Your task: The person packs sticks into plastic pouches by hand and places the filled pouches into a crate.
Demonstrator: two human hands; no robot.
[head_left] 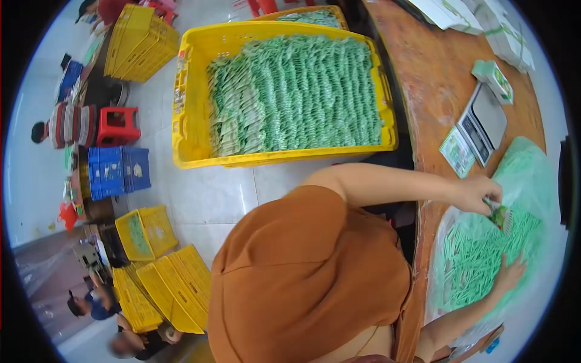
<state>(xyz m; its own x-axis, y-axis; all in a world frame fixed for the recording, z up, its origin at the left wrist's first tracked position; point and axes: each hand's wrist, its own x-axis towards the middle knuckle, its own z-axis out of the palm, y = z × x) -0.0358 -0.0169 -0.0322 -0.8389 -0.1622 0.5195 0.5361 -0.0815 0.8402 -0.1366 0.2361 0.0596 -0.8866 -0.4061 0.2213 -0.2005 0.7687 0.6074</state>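
My left hand (478, 195) is closed around a small green-and-white printed packet (501, 218), held above a heap of thin pale green sticks (469, 260). The sticks lie in a large clear plastic bag (514, 175) spread on the wooden table. My right hand (510, 275) rests at the edge of the heap with its fingers apart, touching the sticks. Just beyond my left hand stands a weighing scale (484, 124). A flat printed packet (457, 151) leans at one side of the scale, and a green-and-white box-like pack (493, 80) sits at its far end.
A yellow crate (181, 136) full of rows of green packets stands beside the wooden table (436, 78). White bundles (502, 33) lie at the table's far end. Stacked yellow crates (142, 45), a blue crate (119, 171), a red stool (118, 126) and several people are across the floor.
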